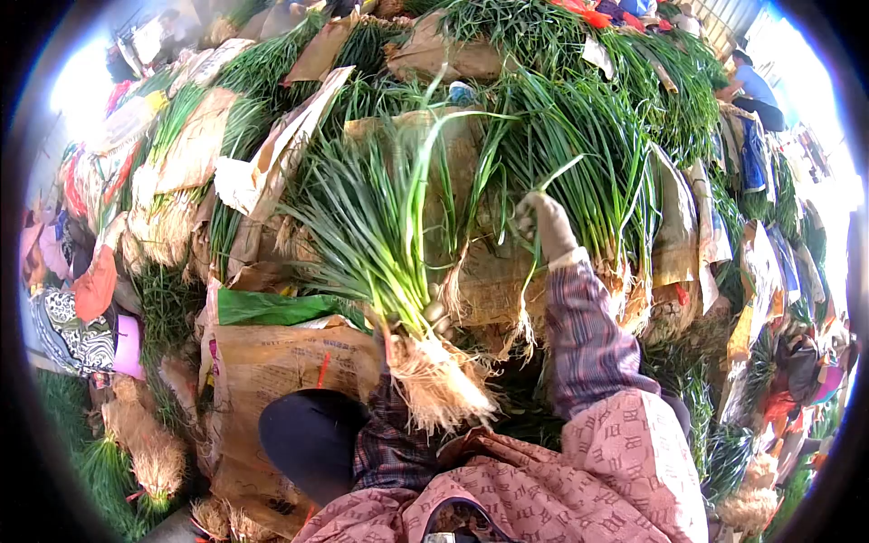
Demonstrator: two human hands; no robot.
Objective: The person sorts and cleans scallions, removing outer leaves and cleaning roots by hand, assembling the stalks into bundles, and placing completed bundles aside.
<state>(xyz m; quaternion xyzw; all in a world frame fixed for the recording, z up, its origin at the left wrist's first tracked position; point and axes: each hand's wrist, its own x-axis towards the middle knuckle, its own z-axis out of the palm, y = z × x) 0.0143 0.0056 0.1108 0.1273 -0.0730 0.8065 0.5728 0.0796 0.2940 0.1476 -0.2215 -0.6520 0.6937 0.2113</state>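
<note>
My left hand (436, 315), gloved and partly hidden, is wrapped round the lower stems of a thick bunch of green onions (398, 244). The bunch leans up and left, with its pale, tangled roots (444, 380) hanging over my lap. To the right, my gloved right hand (545, 226) is closed at leaf height. A single green onion (527, 303) hangs under it with its roots down, and a leaf tip pokes out above the fist. Just beyond my right hand stands a big pile of green onions (588, 172), roots toward me.
A brown printed paper sack (281, 380) lies at my left knee, with a green sheet (281, 308) at its top edge. More onion bundles and sacks (444, 54) are heaped ahead. Other people sit at far left and at upper right (756, 86).
</note>
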